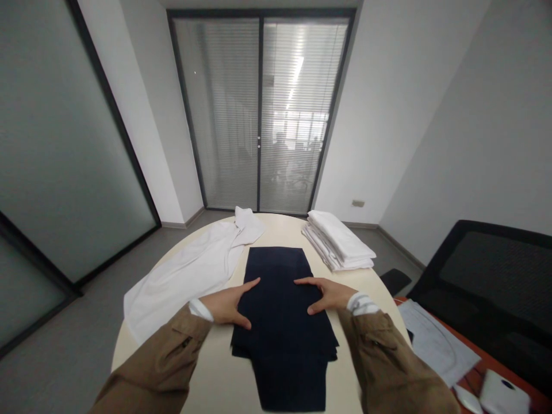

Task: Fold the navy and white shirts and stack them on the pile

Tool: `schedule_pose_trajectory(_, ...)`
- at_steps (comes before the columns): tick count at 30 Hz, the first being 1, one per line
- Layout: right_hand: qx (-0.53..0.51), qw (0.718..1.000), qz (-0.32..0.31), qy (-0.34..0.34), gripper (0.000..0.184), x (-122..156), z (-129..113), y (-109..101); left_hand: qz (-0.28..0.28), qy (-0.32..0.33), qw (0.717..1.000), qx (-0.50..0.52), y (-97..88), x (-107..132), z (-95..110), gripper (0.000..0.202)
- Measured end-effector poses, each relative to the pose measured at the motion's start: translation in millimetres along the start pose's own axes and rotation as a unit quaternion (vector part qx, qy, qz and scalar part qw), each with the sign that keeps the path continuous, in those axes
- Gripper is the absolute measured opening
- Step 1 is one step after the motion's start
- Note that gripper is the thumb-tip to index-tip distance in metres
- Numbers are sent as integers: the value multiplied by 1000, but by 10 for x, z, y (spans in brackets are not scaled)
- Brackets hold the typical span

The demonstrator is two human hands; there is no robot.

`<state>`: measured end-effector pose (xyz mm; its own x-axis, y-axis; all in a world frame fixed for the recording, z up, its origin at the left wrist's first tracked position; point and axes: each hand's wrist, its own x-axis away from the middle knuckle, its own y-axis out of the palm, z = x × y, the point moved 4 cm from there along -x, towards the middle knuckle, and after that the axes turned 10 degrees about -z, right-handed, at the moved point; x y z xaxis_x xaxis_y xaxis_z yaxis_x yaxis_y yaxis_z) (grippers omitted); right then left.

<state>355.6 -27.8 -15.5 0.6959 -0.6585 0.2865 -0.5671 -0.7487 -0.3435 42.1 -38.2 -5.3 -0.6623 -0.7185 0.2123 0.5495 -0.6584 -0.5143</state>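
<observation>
A stack of dark navy folded cloth (287,333) lies lengthwise on the round cream table (211,379). It has several layers at its near end, and a narrower part reaches toward me. On its left edge rests my left hand (230,302), thumb and forefinger spread apart on the fabric. My right hand (328,294) touches the right edge the same way, forefinger stretched inward and thumb lower down. The remaining fingers of both hands are mostly hidden, so whether any are tucked under the cloth cannot be seen.
A loosely spread white garment (190,270) covers the table's left side. Folded white cloths (340,238) are stacked at the back right. To the right stand a black mesh chair (487,287) and an orange-red surface holding a pale grey sheet (435,339) and a white device (502,394).
</observation>
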Motion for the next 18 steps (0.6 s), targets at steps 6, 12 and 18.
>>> schedule_pose_trajectory(6, 11, 989, 144, -12, 73, -170, 231, -149, 66, -10, 993, -96, 33, -178, 9, 92)
schedule_pose_trajectory(12, 135, 962, 236, -10, 55, -82, 114, -223, 142, -15, 968, -205, 6, -228, 57, 73)
schedule_pose_trajectory(18, 1, 997, 78, 14, 82, 106, -23, -75, -58, 41, 997, 31, 109, -139, 88, 98)
